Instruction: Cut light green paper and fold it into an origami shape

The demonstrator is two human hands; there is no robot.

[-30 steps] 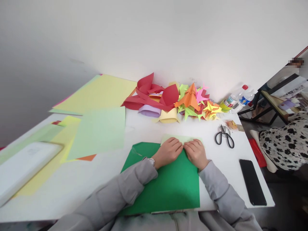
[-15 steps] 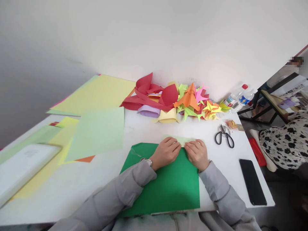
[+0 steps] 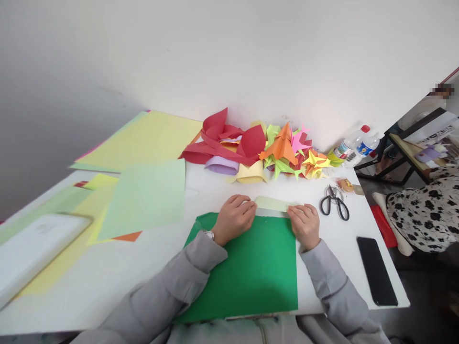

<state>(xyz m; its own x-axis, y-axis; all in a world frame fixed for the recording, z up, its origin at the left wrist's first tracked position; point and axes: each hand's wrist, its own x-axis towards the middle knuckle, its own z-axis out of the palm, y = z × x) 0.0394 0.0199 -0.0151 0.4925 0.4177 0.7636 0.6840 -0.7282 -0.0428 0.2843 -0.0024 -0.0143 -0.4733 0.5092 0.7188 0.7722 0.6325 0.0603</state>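
A folded strip of pale green paper (image 3: 271, 204) lies on the white table (image 3: 222, 191) at the far edge of a dark green sheet (image 3: 251, 267). My left hand (image 3: 233, 219) grips the strip's left end with curled fingers. My right hand (image 3: 304, 223) presses its right end, fingers bent over it. Grey sleeves cover both forearms, and a watch shows at my left wrist.
A heap of folded paper figures (image 3: 265, 150) sits by the wall. Black scissors (image 3: 334, 203), two water bottles (image 3: 353, 143) and a black phone (image 3: 376, 271) lie to the right. Loose coloured sheets (image 3: 143, 196) and a white box (image 3: 32, 248) cover the left. A person in patterned clothing (image 3: 423, 210) sits at far right.
My hands have slid apart from the middle of the pale green strip to its two ends, and more of the strip now shows between them.
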